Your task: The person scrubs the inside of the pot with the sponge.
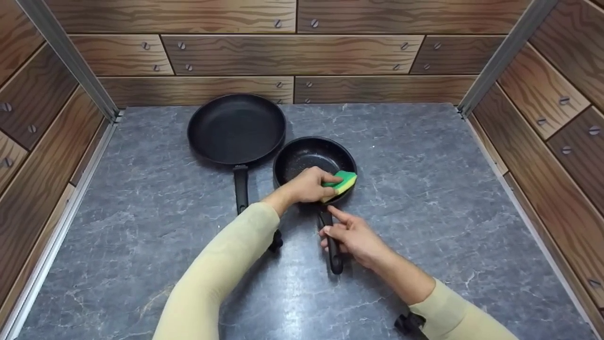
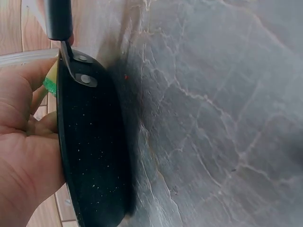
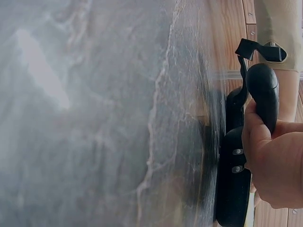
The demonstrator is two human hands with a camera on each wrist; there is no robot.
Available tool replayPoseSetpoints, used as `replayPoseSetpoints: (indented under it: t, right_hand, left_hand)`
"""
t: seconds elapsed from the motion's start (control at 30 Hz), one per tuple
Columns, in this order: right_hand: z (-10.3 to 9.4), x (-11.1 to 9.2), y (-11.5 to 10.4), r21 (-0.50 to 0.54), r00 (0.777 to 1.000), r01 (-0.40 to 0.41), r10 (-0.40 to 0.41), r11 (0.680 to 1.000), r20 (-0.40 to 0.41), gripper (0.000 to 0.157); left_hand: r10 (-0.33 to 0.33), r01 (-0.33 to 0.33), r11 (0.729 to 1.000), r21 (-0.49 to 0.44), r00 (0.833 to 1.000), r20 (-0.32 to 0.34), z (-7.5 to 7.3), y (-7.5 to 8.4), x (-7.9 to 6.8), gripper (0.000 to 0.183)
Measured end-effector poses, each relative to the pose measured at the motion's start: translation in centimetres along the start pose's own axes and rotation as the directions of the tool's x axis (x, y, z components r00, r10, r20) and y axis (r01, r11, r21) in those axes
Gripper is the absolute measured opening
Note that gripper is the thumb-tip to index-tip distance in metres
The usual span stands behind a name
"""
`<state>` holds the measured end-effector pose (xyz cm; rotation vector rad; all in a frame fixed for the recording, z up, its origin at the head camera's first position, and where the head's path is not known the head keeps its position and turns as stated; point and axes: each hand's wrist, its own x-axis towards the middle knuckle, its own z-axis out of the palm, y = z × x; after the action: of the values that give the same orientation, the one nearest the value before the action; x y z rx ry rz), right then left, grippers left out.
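In the head view, a small black frying pan (image 1: 302, 158) with pale specks stands upright on the grey marbled surface, its handle (image 1: 334, 250) toward me. My left hand (image 1: 309, 185) reaches over the near rim and pinches a green and yellow sponge (image 1: 347, 182) against the pan's inner right side. My right hand (image 1: 356, 238) holds the handle from the right, thumb on top and fingers underneath. From the left wrist view, the speckled outer wall of the pan (image 2: 94, 142) hides most of the sponge (image 2: 50, 80). The right wrist view has the right hand (image 3: 274, 161) around the handle (image 3: 265, 92).
A larger black frying pan (image 1: 236, 130) stands behind and to the left, close to the small one. Its handle (image 1: 240, 186) points toward me, partly covered by the left sleeve (image 1: 226, 255). Wood-patterned walls (image 1: 292, 54) enclose the surface at the back and sides.
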<state>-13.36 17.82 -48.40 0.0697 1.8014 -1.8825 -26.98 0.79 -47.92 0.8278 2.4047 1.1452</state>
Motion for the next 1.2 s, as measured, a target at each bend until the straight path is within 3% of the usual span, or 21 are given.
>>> replayPoseSetpoints:
  t: [0.17, 0.43, 0.67, 0.83, 1.2]
  right_hand:
    - [0.1, -0.2, 0.0, -0.012, 1.000, 0.006, -0.006, 1.000, 0.003, 0.074]
    - [0.1, -0.2, 0.0, -0.021, 1.000, 0.009, -0.009, 1.000, -0.003, 0.074]
    - [0.2, -0.1, 0.0, -0.024, 1.000, 0.011, -0.012, 1.000, -0.006, 0.074]
    - [0.2, -0.1, 0.1, -0.023, 1.000, 0.019, -0.019, 1.000, -0.004, 0.074]
    - [0.4, -0.1, 0.0, -0.022, 1.000, 0.026, -0.026, 0.999, -0.008, 0.073]
  left_hand:
    - [0.004, -0.004, 0.999, 0.037, 1.000, -0.016, 0.2, -0.2, 0.6, 0.042]
    - [0.080, -0.077, 0.988, 0.134, 0.997, -0.021, 0.1, -1.0, 1.4, 0.043]
    - [0.113, -0.108, 0.957, 0.268, 0.994, -0.004, -0.2, -1.4, 1.8, 0.043]
    - [0.136, -0.134, 0.903, 0.409, 0.990, 0.024, -0.5, -1.7, 2.1, 0.044]
    - [0.229, -0.221, 0.735, 0.640, 0.971, 0.073, -1.1, -1.9, 2.7, 0.040]
